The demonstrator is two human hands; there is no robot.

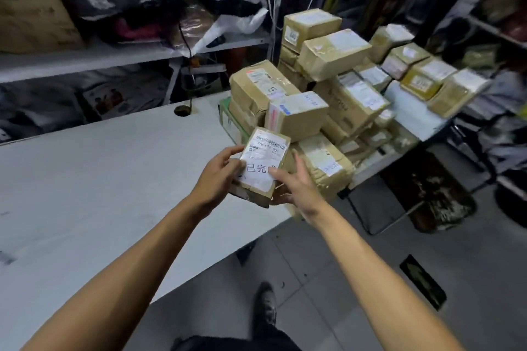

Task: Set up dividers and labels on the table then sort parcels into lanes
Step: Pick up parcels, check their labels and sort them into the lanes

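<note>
Both forearms reach out from the bottom of the view over the near edge of the table. Below them a dark shoe stands on the tiled floor.

Left hand: fingers curled round the left side of a small parcel, thumb on its top face. Right hand: thumb laid on the white label, fingers under the right side. One parcel is held, lifted clear of the tabletop at the table's right end, just in front of the heap of parcels.

One printed slip with large characters lies on the held parcel's top face, below its barcode label. Whether it is stuck down or loose cannot be told.

Count: two hands, one parcel in hand, one table. The heap holds well over a dozen taped brown parcels; an exact figure cannot be given, as many are hidden. No dividers or lane labels show on the tabletop.

Risks, as judged: the heap is stacked unevenly and overhangs the right side, so a knock while drawing the parcel away could bring some down. A loose slip could slide off in transit. With no lanes marked, the parcel may be put in the wrong place.

Beyond stand metal shelves loaded with bags and boxes.
</note>
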